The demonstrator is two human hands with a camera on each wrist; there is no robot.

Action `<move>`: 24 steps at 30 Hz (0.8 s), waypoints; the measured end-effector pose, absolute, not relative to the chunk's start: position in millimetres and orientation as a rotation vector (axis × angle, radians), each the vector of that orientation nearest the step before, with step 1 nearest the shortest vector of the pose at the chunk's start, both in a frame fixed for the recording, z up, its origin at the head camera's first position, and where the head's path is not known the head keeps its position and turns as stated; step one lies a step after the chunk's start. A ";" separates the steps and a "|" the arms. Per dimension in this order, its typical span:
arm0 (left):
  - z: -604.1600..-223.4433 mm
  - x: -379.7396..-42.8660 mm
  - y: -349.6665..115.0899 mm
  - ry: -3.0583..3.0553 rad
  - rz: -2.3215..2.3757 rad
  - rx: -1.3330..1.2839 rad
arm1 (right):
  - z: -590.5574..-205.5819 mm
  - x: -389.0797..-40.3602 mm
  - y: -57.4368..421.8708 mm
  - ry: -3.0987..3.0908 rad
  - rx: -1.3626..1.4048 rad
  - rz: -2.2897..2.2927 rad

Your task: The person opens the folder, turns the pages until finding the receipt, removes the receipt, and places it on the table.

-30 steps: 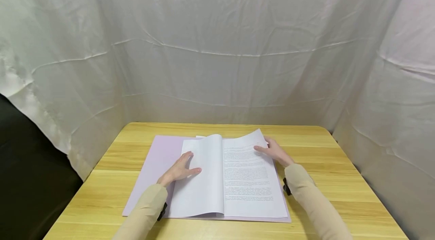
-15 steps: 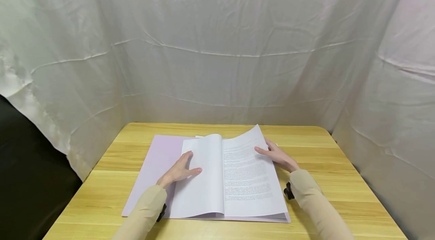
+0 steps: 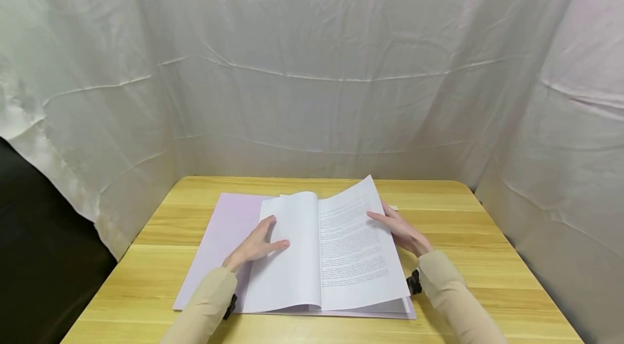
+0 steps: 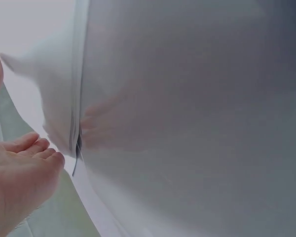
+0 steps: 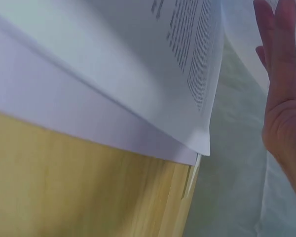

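Observation:
An open stack of white pages lies in a light purple folder (image 3: 234, 225), its left side blank (image 3: 285, 257) and bulging near the middle fold. My left hand (image 3: 253, 244) rests on that blank side with the thumb spread; the left wrist view catches its palm side (image 4: 24, 177) beside the sheets. On the right, a printed sheet (image 3: 356, 257) is raised, its far corner pointing up. My right hand (image 3: 401, 229) holds this sheet by its right edge, thumb on the print and the other fingers mostly hidden behind. The right wrist view has this hand (image 5: 286, 98) at its right edge.
The folder lies on a wooden table (image 3: 487, 279). Behind and at the sides hang pale curtains (image 3: 341, 105). A black surface (image 3: 44, 235) is at the far left. A small white edge (image 3: 394, 207) shows beyond the right hand.
The printed sheet's far corner has risen, and its lower right corner has lifted off the folder. My right hand has shifted slightly right and toward me; the left hand stays nearly still.

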State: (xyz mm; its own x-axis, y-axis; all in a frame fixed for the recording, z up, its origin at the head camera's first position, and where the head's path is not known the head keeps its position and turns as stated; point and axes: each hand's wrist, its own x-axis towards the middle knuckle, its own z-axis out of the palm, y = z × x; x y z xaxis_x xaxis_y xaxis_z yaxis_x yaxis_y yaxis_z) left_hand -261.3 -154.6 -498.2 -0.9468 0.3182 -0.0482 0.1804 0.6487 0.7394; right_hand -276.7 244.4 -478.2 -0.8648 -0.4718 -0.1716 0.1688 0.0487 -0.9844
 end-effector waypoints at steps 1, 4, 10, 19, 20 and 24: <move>-498.2 -261.0 -154.5 2.686 1.184 0.410 | -477.9 -275.6 243.9 1.877 -0.300 -1.877; -497.7 -260.2 -153.8 2.681 1.191 0.419 | -475.7 -272.3 241.9 1.866 -0.299 -1.895; -493.9 -257.7 -151.2 2.676 1.196 0.420 | -468.8 -266.7 236.1 1.825 -0.348 -1.910; -486.4 -253.9 -147.2 2.659 1.220 0.419 | -459.1 -259.2 229.9 1.783 -0.462 -1.862; -485.7 -253.6 -146.8 2.655 1.225 0.415 | -458.4 -258.7 229.1 1.777 -0.468 -1.861; -484.0 -252.2 -144.8 2.633 1.248 0.405 | -456.0 -257.2 225.9 1.778 -0.522 -1.828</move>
State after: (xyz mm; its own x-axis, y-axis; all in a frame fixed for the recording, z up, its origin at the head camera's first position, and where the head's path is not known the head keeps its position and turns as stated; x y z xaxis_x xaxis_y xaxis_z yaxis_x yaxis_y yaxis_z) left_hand -252.2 -144.8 -484.0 -0.9425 0.3282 -0.0625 0.1594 0.6061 0.7792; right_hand -257.2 225.9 -456.0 -0.7839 -0.6145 -0.0888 0.1057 0.0089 -0.9944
